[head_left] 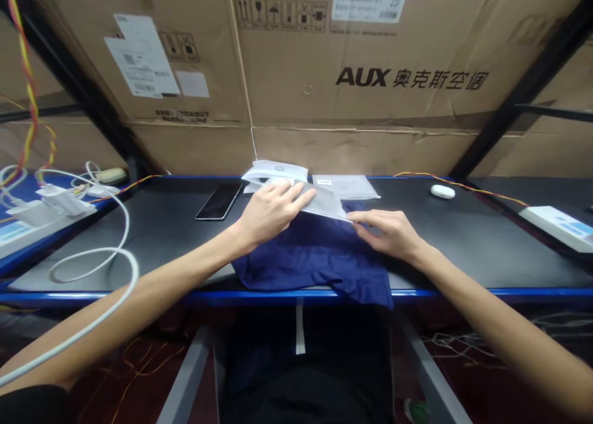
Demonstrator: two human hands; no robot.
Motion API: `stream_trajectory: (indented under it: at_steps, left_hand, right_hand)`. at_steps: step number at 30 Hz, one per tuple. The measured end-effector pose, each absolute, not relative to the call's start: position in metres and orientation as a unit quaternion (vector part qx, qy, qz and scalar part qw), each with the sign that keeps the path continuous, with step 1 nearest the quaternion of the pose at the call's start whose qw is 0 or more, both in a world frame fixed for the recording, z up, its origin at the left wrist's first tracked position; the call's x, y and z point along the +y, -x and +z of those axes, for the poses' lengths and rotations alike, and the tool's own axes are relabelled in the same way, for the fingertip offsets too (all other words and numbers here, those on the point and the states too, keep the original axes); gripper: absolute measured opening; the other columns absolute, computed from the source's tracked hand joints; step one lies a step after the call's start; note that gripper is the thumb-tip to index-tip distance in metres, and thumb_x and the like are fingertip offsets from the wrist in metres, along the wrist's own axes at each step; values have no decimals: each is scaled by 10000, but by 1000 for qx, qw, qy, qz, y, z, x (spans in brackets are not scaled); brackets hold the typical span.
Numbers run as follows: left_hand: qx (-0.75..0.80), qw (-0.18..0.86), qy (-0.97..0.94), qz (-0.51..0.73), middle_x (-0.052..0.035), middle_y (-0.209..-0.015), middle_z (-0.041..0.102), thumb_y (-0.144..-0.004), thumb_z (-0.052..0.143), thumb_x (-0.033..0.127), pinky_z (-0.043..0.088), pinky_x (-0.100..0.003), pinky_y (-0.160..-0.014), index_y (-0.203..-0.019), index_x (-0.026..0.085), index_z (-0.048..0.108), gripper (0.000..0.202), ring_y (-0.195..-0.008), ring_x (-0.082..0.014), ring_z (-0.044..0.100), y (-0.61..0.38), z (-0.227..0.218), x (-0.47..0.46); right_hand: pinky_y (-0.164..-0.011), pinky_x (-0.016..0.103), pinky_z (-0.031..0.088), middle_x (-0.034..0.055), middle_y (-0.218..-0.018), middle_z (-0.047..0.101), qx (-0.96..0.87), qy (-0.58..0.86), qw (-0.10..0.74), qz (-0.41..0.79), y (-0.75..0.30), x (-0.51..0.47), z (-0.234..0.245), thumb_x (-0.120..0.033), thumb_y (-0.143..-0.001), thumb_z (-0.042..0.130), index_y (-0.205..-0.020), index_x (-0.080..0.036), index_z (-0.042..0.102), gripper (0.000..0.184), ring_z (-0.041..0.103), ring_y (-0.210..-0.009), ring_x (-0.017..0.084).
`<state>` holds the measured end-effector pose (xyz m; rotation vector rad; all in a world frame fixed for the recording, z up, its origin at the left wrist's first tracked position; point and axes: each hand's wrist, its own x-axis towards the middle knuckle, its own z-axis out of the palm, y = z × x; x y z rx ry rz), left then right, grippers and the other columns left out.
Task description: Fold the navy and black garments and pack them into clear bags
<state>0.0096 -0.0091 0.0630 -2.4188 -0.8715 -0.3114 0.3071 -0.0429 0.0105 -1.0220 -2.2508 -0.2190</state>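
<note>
A thin white translucent pouch (327, 201) lies over a dark blue cloth (296, 257) at the middle of the table. My left hand (273, 209) rests on the pouch's left part, fingers stretched out and fairly flat. At the pouch's right corner, my right hand (389, 231) pinches the edge between thumb and fingers. Behind my left hand is another white packet (278, 169) with a faint round mark. A further flat white pouch (359, 188) with a small label lies just behind the held one. The cloth is rumpled and hangs slightly over the front edge.
A black phone (220, 201) lies left of the cloth, and a white earbud case (443, 191) sits at the right. Power strips (37, 226) and a looping white cable (127, 245) occupy the left side. Large cardboard boxes (301, 102) stand behind the table.
</note>
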Motion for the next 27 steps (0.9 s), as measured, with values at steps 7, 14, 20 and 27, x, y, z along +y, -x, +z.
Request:
stream_trajectory:
  at_steps: [7, 14, 20, 27]
  left_hand:
    - [-437, 216, 844, -224, -15, -1540, 514, -936, 394, 100, 455, -436, -1070, -1504, 323, 484, 617, -1364, -258, 521, 19, 82, 54]
    - [-471, 131, 859, -152, -75, -1603, 425, -986, 391, 255, 392, -483, -1155, -1524, 250, 471, 544, -1423, -299, 465, 34, 55, 106]
    - [-477, 77, 863, -150, -92, -1628, 379, -995, 433, 480, 312, -414, -1217, -1553, 228, 420, 612, -1485, -272, 383, 38, 51, 109]
    - [-450, 85, 875, -160, -171, -1622, 363, -986, 455, 548, 258, -447, -1234, -1543, 157, 422, 681, -1499, -298, 353, 42, 53, 108]
  right_hand:
    - [-857, 294, 612, 20, -1107, 795, -871, 361, 321, -89, -307, -40, 3, -246, -958, 586, -1043, -258, 767, 200, 772, -966, 197]
    - [-857, 303, 599, 24, -1147, 784, -876, 380, 286, -79, -308, -39, 1, -249, -954, 588, -1048, -263, 757, 194, 761, -990, 197]
    - [-884, 341, 589, 40, -1136, 784, -885, 382, 262, -52, -306, -39, 3, -242, -950, 588, -1046, -259, 759, 197, 745, -994, 211]
    - [-935, 398, 559, 78, -1145, 776, -897, 364, 246, -38, -304, -36, 4, -262, -965, 587, -1058, -236, 759, 197, 730, -1029, 236]
